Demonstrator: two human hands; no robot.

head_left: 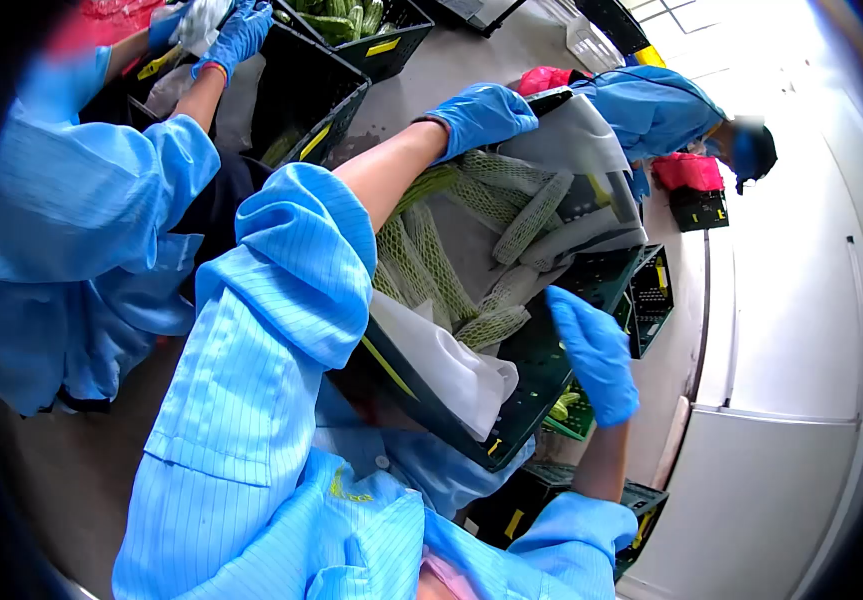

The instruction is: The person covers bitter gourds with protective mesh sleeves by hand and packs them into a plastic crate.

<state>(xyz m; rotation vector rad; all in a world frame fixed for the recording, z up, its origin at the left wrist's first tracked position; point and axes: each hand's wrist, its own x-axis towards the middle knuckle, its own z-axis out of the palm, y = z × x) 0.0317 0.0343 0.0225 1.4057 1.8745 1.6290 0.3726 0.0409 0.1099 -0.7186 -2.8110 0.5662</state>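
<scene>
A dark green plastic crate (388, 372) tilts in front of me, with a translucent plastic liner (456, 378) folded over its sides. Inside lie several long green vegetables in white foam netting (438, 262); their exact kind is hidden by the netting. My left hand (481, 120), in a blue glove, reaches across to the far end, its fingers closed at the crate's rim beside the liner. Gloved in blue too, my right hand (596, 355) is at the crate's right side, fingers stretched out and close together, holding nothing that I can see.
On the left a co-worker's gloved hands (236, 38) handle whitish material above a black crate (316, 85). Behind it stands a crate of green vegetables (351, 18). Another person (651, 105) bends at the upper right. More crates (651, 300) stand at right, near a white wall (786, 300).
</scene>
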